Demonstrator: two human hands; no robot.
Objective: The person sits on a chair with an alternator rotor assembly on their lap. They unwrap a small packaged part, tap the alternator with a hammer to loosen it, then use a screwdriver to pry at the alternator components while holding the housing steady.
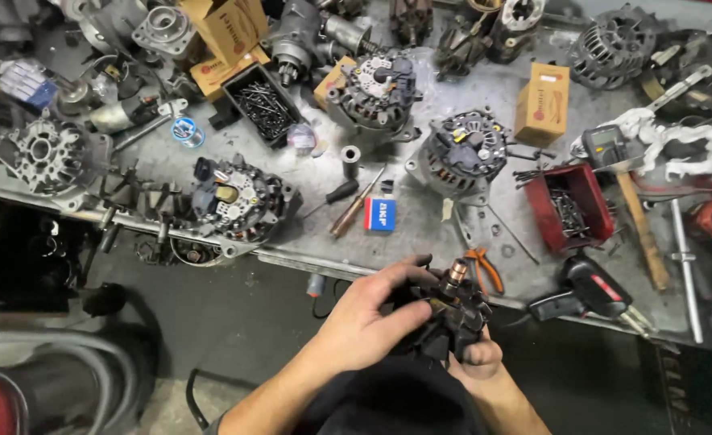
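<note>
Below, rotor [451,310] clamped between left hand [366,318] and right hand [475,360], just off bench [420,242] edge. Copper end uppermost, near orange pliers [485,270]; alternators [462,153] beyond.

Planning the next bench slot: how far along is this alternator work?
Done: the rotor is out of any housing. In hand: left hand and right hand grip it below the bench edge. Left: the open housing and alternators sit unassembled on the bench.

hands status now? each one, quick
Left hand: closed around the dark alternator rotor, gripping its side.
Right hand: closed on the same rotor, holding it from underneath.
</note>
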